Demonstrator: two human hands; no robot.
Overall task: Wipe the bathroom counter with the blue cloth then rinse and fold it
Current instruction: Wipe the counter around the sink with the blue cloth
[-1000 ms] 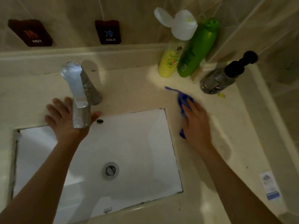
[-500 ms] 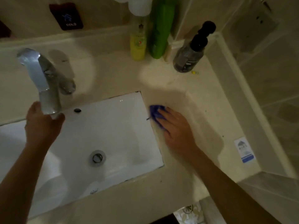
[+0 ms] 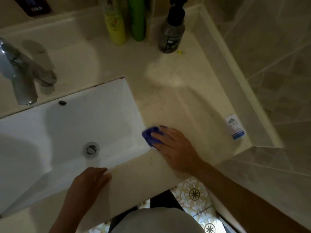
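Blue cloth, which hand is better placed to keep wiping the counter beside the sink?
Right. The right hand already presses the blue cloth flat on the counter at the sink's corner; the left hand only rests on the front edge.

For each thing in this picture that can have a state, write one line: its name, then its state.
blue cloth: bunched, pressed flat on the counter at the basin's corner
right hand: fingers straight, pressing the cloth
left hand: resting on the counter's front edge
faucet: no water visible
basin: drain visible, no standing water
pump bottle: upright
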